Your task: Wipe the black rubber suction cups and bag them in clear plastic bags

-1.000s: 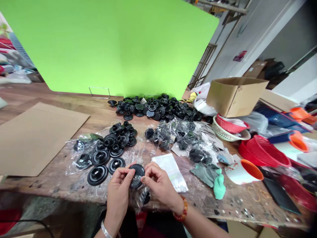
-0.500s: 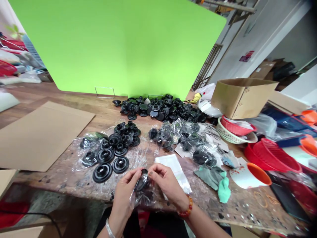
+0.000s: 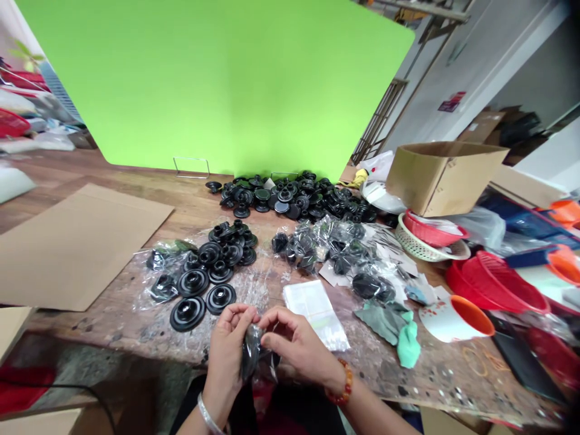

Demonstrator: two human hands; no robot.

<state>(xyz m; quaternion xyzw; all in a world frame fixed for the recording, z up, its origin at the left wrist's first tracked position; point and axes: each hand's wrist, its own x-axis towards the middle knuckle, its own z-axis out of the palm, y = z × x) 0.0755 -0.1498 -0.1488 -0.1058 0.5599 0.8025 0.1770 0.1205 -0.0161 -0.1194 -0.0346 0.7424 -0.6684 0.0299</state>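
Observation:
A black round part in a clear plastic bag [image 3: 251, 353] is between my two hands at the table's front edge. My left hand [image 3: 230, 344] is closed on its left side, fingers and thumb at the bag's top. On the right, my right hand [image 3: 296, 344] has its fingers curled and pinched at the bag's upper edge. Beyond my left hand lie loose black discs with raised hubs [image 3: 187, 313]. Flat clear bags [image 3: 316, 314] lie just beyond my right hand. Bagged black parts [image 3: 164, 288] rest left of the discs.
A black pile [image 3: 290, 199] sits below the green board [image 3: 226, 84]. More bagged parts [image 3: 338, 248], a teal cloth [image 3: 408, 344], an orange-rimmed white tube [image 3: 441, 319], red baskets [image 3: 493, 284] and a cardboard box [image 3: 457, 181] are at right. Flat cardboard [image 3: 81, 248] lies left.
The bagged part has tilted and turned between my hands, its black hub no longer showing at the top. My hands have come closer together and my right hand has shifted slightly down and left.

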